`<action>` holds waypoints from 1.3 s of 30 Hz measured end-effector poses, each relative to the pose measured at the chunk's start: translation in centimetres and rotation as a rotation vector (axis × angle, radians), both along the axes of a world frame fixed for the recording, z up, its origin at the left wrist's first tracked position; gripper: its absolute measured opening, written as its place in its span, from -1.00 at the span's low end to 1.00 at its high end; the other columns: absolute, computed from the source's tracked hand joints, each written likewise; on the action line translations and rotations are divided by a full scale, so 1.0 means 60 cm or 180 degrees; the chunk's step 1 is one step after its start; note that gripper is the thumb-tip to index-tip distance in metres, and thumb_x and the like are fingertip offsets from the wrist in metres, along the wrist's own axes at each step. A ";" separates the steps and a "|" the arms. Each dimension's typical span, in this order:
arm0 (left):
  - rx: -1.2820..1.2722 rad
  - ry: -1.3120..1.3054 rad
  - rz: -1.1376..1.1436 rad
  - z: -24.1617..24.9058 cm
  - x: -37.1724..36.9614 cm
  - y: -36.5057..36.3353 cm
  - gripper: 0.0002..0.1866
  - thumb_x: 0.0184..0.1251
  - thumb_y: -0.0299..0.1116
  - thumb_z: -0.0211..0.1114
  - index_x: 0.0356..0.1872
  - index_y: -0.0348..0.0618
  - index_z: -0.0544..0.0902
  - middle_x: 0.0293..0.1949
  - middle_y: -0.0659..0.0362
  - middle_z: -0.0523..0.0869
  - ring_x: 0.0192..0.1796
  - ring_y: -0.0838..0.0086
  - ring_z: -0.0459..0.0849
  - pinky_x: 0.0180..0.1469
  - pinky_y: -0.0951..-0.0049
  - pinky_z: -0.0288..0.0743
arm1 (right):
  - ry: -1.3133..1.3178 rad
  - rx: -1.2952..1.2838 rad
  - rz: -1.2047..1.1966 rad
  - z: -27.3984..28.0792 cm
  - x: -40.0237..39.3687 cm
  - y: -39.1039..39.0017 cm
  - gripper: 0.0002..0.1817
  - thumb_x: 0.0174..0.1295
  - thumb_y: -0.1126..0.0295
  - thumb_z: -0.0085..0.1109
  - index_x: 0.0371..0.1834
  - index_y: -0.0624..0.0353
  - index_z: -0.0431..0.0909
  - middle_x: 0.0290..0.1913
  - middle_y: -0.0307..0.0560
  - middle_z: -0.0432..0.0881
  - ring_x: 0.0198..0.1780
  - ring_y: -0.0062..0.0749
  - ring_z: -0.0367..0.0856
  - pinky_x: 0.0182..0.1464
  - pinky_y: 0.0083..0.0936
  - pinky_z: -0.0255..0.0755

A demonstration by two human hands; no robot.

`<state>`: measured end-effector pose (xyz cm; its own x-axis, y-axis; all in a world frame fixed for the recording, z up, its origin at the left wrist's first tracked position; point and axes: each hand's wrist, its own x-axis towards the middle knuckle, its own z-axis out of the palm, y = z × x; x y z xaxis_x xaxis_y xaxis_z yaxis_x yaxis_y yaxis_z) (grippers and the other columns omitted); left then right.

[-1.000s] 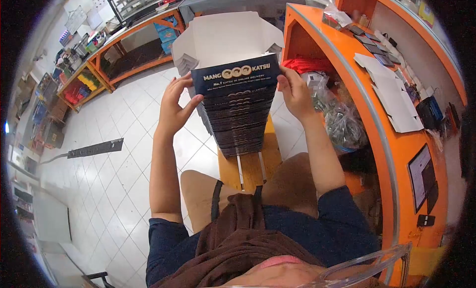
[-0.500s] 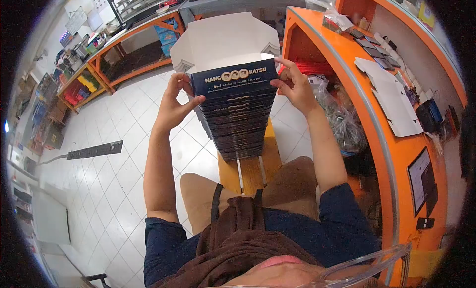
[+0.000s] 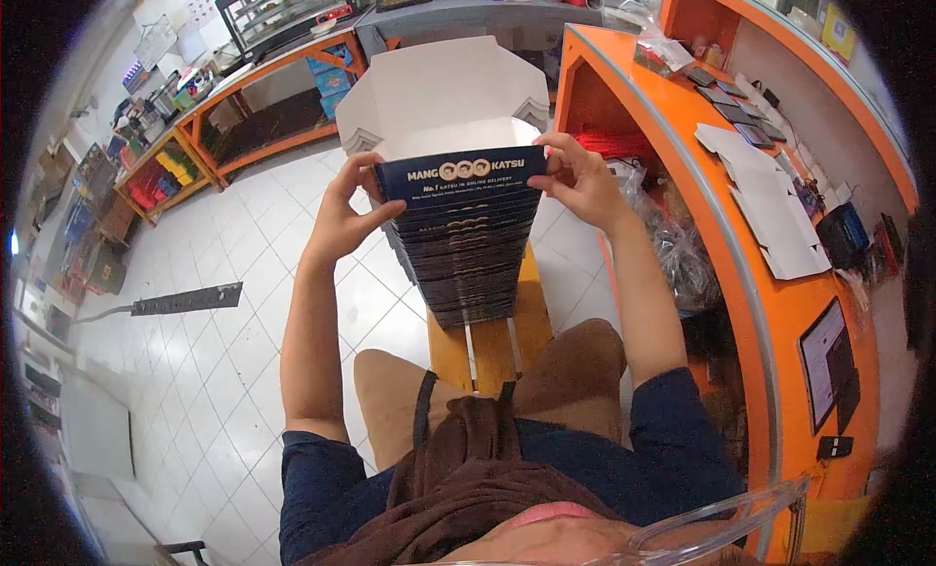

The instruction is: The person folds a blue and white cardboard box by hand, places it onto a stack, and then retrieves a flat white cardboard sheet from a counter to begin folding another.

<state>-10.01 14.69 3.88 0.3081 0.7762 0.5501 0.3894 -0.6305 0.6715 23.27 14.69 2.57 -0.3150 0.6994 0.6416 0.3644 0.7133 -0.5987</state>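
Note:
A tall stack of dark blue cardboard food boxes (image 3: 454, 264) stands on a yellow wooden bench (image 3: 492, 356) between my knees. The top takeaway box (image 3: 463, 176) reads "MANG KATSU" on its front, and its white lid (image 3: 444, 83) is raised at the back. At the front left corner, my left hand (image 3: 353, 203) grips the panel with fingers behind and thumb in front. My right hand (image 3: 577, 181) pinches the right corner in the same way, thumb on the printed face. The box's inside is mostly hidden behind the front panel.
To the right curves an orange counter (image 3: 721, 186) with flat white card sheets (image 3: 760, 200) and a tablet-like device (image 3: 827, 361). Plastic bags (image 3: 673, 254) sit beneath it. A black strip (image 3: 185, 298) lies on the tiled floor. Shelving (image 3: 166, 176) stands at the far left.
My right fingers have drawn in closer around the box's right corner. The stack and both hands appear slightly lower in view; my left hand keeps its hold.

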 end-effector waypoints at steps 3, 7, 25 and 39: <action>0.0541 0.0572 0.0164 0.004 -0.007 -0.004 -0.53 -0.16 -0.32 0.57 -0.15 -0.04 0.58 -0.39 0.31 0.62 -0.24 0.50 0.57 0.22 0.30 0.26 | 0.0309 -0.0008 0.0252 -0.016 -0.001 0.010 -0.61 0.06 0.42 0.38 -0.06 0.11 0.44 -0.43 -0.22 0.47 -0.35 -0.53 0.51 -0.20 -0.53 0.48; 0.1239 0.1051 0.0375 0.011 0.000 -0.030 -0.54 -0.32 -0.39 0.61 -0.28 -0.09 0.61 -0.36 0.25 0.61 -0.19 0.41 0.56 -0.03 0.33 0.37 | 0.0027 -0.0037 0.0255 -0.010 0.002 -0.010 -0.67 -0.02 0.44 0.44 -0.27 0.25 0.47 -0.33 -0.20 0.50 -0.24 -0.52 0.54 -0.10 -0.52 0.49; 0.0390 0.0153 0.0668 0.007 0.035 -0.010 -0.72 0.23 -0.33 0.28 -0.08 -0.22 0.58 -0.07 0.05 0.50 -0.08 0.34 0.55 0.02 0.26 0.39 | -0.0638 -0.0052 -0.1594 0.048 -0.041 0.032 -0.74 0.17 0.23 0.18 -0.26 0.19 0.66 -0.32 0.12 0.61 -0.20 -0.07 0.58 -0.14 -0.21 0.41; -0.0213 -0.1380 0.0712 -0.074 0.072 -0.008 -0.53 0.47 -0.18 -0.03 0.25 -0.27 0.30 0.18 -0.06 0.39 0.24 0.29 0.36 0.29 0.33 0.20 | -0.1777 -0.1282 -0.5114 0.043 0.365 -0.153 -0.72 0.23 0.21 0.10 -0.18 0.18 0.63 -0.13 0.13 0.66 -0.07 0.03 0.64 -0.04 -0.15 0.50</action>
